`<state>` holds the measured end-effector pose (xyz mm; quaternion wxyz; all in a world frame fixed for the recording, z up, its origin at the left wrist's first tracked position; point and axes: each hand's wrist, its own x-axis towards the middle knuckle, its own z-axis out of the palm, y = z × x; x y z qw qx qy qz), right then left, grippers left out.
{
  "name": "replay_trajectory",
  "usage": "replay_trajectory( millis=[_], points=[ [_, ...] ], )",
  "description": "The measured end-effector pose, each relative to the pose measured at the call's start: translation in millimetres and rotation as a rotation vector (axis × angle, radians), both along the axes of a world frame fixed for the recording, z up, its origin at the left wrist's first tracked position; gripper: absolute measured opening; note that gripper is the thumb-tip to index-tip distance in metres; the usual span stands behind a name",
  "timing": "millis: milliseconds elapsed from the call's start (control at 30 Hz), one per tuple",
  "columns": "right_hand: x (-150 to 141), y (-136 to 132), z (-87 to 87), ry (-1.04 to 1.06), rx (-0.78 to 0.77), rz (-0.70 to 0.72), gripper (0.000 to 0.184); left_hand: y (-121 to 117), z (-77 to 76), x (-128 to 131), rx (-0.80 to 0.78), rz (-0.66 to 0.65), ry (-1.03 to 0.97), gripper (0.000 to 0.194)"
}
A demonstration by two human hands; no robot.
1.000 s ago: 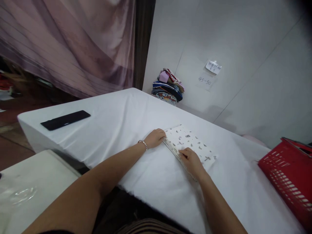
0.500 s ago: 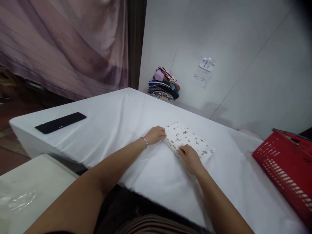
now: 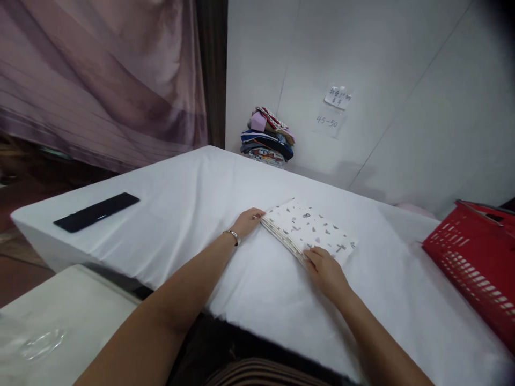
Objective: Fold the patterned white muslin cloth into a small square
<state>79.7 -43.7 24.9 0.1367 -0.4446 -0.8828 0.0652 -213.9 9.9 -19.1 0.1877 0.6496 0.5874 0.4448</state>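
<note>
A white cloth (image 3: 303,222) with small grey and brown prints lies folded in several layers on the white-covered table (image 3: 241,279). My left hand (image 3: 250,221), with a bracelet at the wrist, pinches the cloth's left corner between thumb and fingers. At the near right corner, my right hand (image 3: 324,268) is closed on the layered edge, thumb and fingers gripping it. The stacked folds show along the edge between both hands.
A black phone-like slab (image 3: 96,212) lies on the table's left. A red perforated basket (image 3: 475,257) stands at the right. Folded clothes (image 3: 267,136) are piled by the wall at the back. A white surface (image 3: 72,300) with clear plastic is at lower left.
My hands have moved apart a little along the cloth's near edge, the left one to its corner and the right one to the right. The camera view has shifted slightly.
</note>
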Motion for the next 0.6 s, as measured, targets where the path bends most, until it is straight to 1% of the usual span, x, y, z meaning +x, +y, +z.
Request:
replay_trajectory(
  millis=[100, 167, 300, 433, 533, 600],
  points=[
    [1, 0, -5.8, 0.025, 0.017, -0.009, 0.025, -2, 1.7, -1, -0.015, -0.012, -0.002, 0.028],
    [0, 1, -9.5, 0.039, 0.023, -0.014, 0.025, -2, 2.3, 0, -0.026, -0.003, -0.004, 0.027],
    [0, 0, -14.4, 0.074, 0.053, -0.002, 0.026, 2, 1.0, 1, -0.051, 0.062, -0.009, 0.021],
    [3, -4, -15.3, 0.1, 0.082, 0.041, 0.029, 6, 0.2, 2, -0.07, 0.112, -0.004, 0.02],
    [10, -8, -17.9, 0.111, 0.05, 0.087, 0.033, 6, 0.8, 1, -0.081, 0.128, 0.011, 0.02],
    [16, -11, -22.9, 0.138, 0.04, 0.117, 0.037, 7, 0.7, 1, -0.088, 0.145, 0.021, 0.02]
  ],
)
